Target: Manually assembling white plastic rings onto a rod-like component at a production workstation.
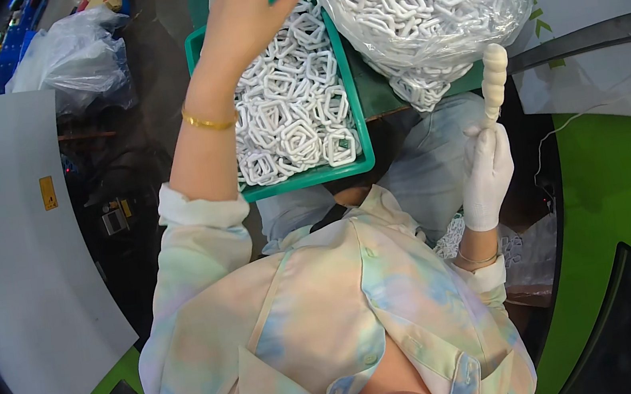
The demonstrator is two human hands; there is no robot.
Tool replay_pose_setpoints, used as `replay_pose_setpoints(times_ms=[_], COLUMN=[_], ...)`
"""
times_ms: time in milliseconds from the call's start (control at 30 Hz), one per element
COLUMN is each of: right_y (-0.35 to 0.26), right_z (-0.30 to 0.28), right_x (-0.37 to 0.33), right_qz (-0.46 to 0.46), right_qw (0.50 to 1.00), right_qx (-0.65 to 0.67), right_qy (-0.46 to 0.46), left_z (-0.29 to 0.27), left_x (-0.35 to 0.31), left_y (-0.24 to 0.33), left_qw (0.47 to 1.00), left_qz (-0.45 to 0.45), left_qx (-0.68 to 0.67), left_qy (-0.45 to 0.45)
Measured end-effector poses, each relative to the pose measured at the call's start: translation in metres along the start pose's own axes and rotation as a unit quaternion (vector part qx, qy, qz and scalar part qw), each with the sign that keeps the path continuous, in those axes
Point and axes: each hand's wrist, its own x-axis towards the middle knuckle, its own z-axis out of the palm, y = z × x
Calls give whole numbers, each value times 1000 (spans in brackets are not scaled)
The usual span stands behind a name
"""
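Note:
My left hand (249, 14), bare, is over the far part of a green tray (361, 130). Its thumb stands apart from the fingers, which blur at the tips; nothing shows between them. The tray holds many white plastic frame-shaped pieces (300, 144) with open centres. In a white glove, my right hand (487, 173) is closed around the lower end of a cream ridged handle (494, 79), which points upward. What the handle belongs to cannot be made out. Just beyond it bulges a clear plastic bag (511, 8) full of the same white pieces.
Tray and bag rest on a dark green surface (382, 99) above my knees. White panels (19, 214) stand at the left and far right. A crumpled plastic bag (82, 56) lies far left. More white pieces (450, 238) show low beside my right forearm. A thin white cable (557, 135) hangs at right.

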Motion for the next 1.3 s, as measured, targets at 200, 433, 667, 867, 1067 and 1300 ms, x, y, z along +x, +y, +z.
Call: replay_pose_setpoints(times_ms=[200, 433, 667, 867, 1067, 1300], right_y=[-4, -1, 3, -3, -1, 2], right_z=[20, 30, 28, 40, 36, 39], right_x=[0, -9, -9, -14, -18, -16], right_qz=[-20, -8, 5, -10, 2, 7], right_qw=[999, 997, 997, 995, 995, 994], right_qx=[-27, -19, -28, -7, -9, -19], right_qy=[-42, -76, -75, -94, -96, -110], left_z=[60, 91, 44, 75, 87, 61], left_x=[-80, -78, -45, -26, -21, -38], left_y=[-25, -35, -52, -62, -55, -58], left_qw=[986, 983, 984, 992, 981, 983], left_qz=[27, 16, -69, 52, 45, 11], left_qx=[52, 108, 15, 69, 158, 62], left_qy=[-155, -147, -166, -96, -102, -171])
